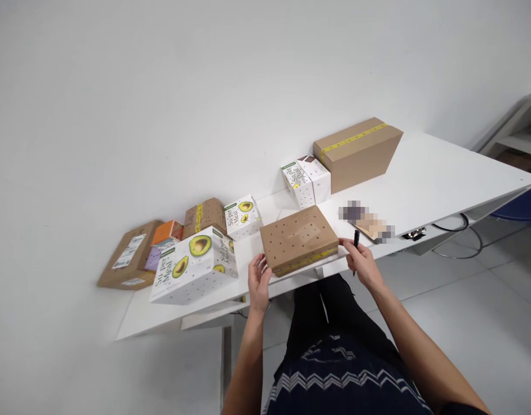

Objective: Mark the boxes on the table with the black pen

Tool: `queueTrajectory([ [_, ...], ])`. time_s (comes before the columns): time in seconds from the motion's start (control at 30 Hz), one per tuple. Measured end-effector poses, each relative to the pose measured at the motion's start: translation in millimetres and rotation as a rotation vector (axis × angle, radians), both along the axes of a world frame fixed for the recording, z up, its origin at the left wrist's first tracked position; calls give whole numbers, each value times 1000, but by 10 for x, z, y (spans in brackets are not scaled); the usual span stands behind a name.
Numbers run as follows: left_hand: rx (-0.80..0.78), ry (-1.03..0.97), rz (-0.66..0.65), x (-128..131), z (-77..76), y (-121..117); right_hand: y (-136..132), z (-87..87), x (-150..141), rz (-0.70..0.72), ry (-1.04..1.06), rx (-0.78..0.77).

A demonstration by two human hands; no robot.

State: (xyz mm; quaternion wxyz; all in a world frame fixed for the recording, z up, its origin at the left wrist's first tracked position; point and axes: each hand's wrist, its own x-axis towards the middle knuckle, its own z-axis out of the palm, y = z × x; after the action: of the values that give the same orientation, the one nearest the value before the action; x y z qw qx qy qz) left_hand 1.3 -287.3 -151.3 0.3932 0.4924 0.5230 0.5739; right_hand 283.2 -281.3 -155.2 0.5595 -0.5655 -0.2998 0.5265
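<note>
A brown cardboard box with small printed marks and yellow tape along its front side lies near the table's front edge. My left hand grips its front left corner, fingers curled along the side and thumb at the front. At the opposite end, my right hand has a black pen held upright in its fingers. The index finger of that hand reaches out to the box's right corner. Just beyond my right hand, a blurred-out flat item lies on the table.
White avocado-printed boxes stand to the left, beside taped brown cartons and a small orange box. Behind are another white box and a large carton against the wall. A clipboard clip and cables show at the white table's edge.
</note>
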Motion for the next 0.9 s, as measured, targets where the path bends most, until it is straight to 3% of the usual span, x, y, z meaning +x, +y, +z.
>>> queueTrajectory([
  [0.13, -118, 55, 153, -70, 30, 111, 22, 98, -5, 0, -140, 38],
  [0.3, -302, 104, 31, -46, 53, 229, 113, 230, -52, -14, -334, 83],
  [0.47, -223, 90, -25, 19, 43, 190, 109, 288, -83, 14, -317, 63],
  [0.73, -58, 25, -72, 42, 246, 107, 61, 206, -84, 60, -309, 126],
  [0.9, -75, 11, -72, 81, 101, 122, 88, 73, -72, 57, -264, 129],
])
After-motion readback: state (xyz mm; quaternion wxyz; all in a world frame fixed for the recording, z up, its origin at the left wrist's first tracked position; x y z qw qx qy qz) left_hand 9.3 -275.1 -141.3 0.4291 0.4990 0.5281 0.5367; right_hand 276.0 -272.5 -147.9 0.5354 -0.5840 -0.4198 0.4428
